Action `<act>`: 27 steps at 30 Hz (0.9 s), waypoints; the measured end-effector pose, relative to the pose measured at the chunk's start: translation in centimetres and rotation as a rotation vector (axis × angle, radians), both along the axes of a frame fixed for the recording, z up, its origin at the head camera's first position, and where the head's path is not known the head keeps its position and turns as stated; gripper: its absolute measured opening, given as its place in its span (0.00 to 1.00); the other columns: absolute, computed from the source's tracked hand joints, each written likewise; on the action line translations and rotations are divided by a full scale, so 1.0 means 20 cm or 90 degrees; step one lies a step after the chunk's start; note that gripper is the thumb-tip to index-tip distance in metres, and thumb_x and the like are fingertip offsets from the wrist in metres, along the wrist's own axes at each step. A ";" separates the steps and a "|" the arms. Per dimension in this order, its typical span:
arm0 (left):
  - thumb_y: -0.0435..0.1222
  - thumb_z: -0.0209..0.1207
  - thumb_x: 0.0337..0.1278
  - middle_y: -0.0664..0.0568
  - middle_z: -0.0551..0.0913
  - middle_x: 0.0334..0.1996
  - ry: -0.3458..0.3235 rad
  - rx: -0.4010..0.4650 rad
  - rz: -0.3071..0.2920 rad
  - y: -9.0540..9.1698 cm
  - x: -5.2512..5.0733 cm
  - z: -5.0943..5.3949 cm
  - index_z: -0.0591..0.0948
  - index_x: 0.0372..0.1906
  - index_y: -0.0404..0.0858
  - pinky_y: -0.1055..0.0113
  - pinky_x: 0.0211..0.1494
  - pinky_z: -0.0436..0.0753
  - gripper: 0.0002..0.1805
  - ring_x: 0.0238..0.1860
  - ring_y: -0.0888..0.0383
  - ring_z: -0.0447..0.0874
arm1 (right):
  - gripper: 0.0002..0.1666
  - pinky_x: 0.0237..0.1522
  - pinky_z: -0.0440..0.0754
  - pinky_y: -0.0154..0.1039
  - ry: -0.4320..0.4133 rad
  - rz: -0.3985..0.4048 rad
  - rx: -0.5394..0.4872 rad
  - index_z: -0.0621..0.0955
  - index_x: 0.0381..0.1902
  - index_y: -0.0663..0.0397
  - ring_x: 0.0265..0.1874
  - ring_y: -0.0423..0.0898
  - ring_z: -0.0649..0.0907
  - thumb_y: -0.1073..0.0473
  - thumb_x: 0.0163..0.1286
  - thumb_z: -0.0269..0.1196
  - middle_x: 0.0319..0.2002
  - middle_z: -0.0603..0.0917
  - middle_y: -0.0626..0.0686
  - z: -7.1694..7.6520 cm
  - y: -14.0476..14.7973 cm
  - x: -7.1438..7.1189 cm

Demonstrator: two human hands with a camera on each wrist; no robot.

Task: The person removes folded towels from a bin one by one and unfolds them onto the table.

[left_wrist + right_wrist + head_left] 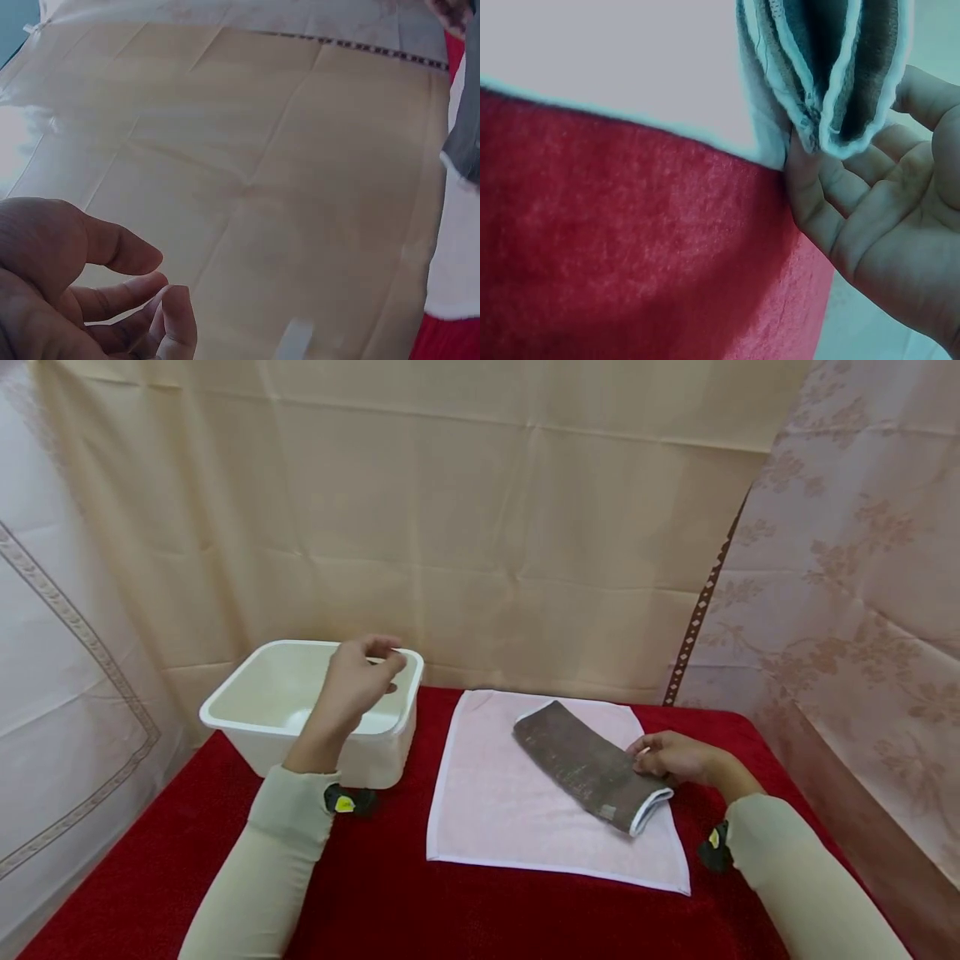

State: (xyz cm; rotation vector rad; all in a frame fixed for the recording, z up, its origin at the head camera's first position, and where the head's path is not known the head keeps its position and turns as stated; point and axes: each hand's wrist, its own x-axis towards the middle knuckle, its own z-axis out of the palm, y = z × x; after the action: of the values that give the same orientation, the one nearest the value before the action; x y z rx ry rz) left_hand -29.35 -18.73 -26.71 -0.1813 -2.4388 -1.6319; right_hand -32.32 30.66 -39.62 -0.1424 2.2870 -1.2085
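Observation:
A folded grey-brown towel (592,768) with white edging lies slantwise over a pale pink towel (480,810). My right hand (678,758) grips its right long side in the head view. In the right wrist view, the fingers (810,195) are under the folded layers (840,142) and the thumb is at the outer side. My left hand (360,681) hovers over the right part of a white plastic basin (322,752). Its fingers (124,247) are loosely bent, with thumb and fingertips near each other and nothing visible between them.
A red cloth (420,902) covers the table, and the pink towel is spread flat on it. Behind the table hangs a beige curtain (480,527). Patterned pale drapes (870,568) hang on both sides. The basin stands at the back left.

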 end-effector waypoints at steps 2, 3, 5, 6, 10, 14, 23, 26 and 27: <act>0.34 0.57 0.70 0.38 0.80 0.50 0.006 -0.008 -0.022 0.08 0.00 -0.01 0.80 0.60 0.31 0.65 0.39 0.88 0.18 0.46 0.40 0.82 | 0.23 0.40 0.86 0.45 0.007 -0.001 0.003 0.74 0.62 0.66 0.38 0.51 0.84 0.60 0.75 0.60 0.44 0.83 0.57 0.00 -0.01 0.00; 0.34 0.57 0.70 0.39 0.80 0.49 0.007 -0.011 -0.032 0.11 -0.01 -0.02 0.80 0.59 0.32 0.65 0.39 0.88 0.18 0.44 0.41 0.83 | 0.23 0.40 0.86 0.45 0.012 0.001 0.004 0.74 0.62 0.66 0.38 0.51 0.84 0.59 0.75 0.60 0.44 0.83 0.57 0.01 -0.02 0.00; 0.34 0.57 0.70 0.40 0.81 0.49 0.007 -0.014 -0.052 0.19 -0.01 -0.03 0.80 0.59 0.32 0.64 0.39 0.88 0.17 0.41 0.43 0.83 | 0.23 0.41 0.86 0.45 0.020 0.001 0.010 0.74 0.62 0.66 0.39 0.51 0.84 0.58 0.75 0.60 0.45 0.83 0.57 0.01 -0.03 -0.01; 0.34 0.57 0.70 0.41 0.81 0.49 0.006 -0.014 -0.062 0.23 -0.01 -0.04 0.81 0.58 0.33 0.64 0.39 0.87 0.16 0.40 0.45 0.83 | 0.23 0.41 0.86 0.45 0.023 -0.002 0.013 0.75 0.62 0.65 0.39 0.51 0.84 0.57 0.75 0.60 0.46 0.83 0.58 0.01 -0.04 -0.01; 0.33 0.57 0.66 0.41 0.84 0.46 0.005 -0.017 -0.097 0.39 -0.02 -0.08 0.82 0.56 0.33 0.64 0.36 0.87 0.16 0.35 0.51 0.85 | 0.25 0.45 0.85 0.45 0.045 0.012 0.030 0.75 0.62 0.66 0.43 0.50 0.82 0.55 0.76 0.61 0.51 0.82 0.58 0.02 -0.08 -0.03; 0.33 0.58 0.66 0.42 0.85 0.43 -0.003 -0.023 -0.133 0.53 -0.02 -0.15 0.83 0.54 0.33 0.64 0.34 0.86 0.15 0.29 0.53 0.85 | 0.25 0.49 0.83 0.46 0.066 0.020 0.052 0.76 0.61 0.65 0.47 0.51 0.81 0.54 0.74 0.63 0.52 0.81 0.59 0.01 -0.11 -0.05; 0.30 0.59 0.60 0.44 0.84 0.35 -0.097 0.046 -0.179 0.77 -0.04 -0.38 0.81 0.51 0.30 0.67 0.28 0.85 0.14 0.29 0.49 0.84 | 0.24 0.48 0.82 0.47 0.040 -0.008 0.072 0.77 0.61 0.63 0.47 0.53 0.80 0.55 0.73 0.63 0.51 0.81 0.59 0.03 -0.15 -0.07; 0.30 0.60 0.62 0.47 0.81 0.32 -0.186 0.089 -0.187 0.83 -0.05 -0.47 0.80 0.52 0.29 0.67 0.28 0.85 0.14 0.26 0.57 0.78 | 0.23 0.48 0.83 0.47 0.029 -0.017 0.069 0.77 0.60 0.64 0.47 0.53 0.81 0.55 0.74 0.63 0.50 0.82 0.59 0.03 -0.16 -0.07; 0.29 0.60 0.63 0.48 0.79 0.31 -0.214 0.107 -0.187 0.85 -0.06 -0.50 0.80 0.52 0.29 0.67 0.28 0.84 0.14 0.25 0.58 0.76 | 0.22 0.48 0.83 0.47 0.028 -0.017 0.069 0.77 0.60 0.64 0.46 0.53 0.81 0.55 0.74 0.62 0.50 0.82 0.59 0.03 -0.16 -0.07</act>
State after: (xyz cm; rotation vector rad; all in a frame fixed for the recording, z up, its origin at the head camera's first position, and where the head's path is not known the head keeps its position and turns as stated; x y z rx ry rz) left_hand -30.49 -1.80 -36.70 -0.2699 -2.5925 -2.1382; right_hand -33.77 27.46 -38.97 -0.1006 2.3936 -1.1012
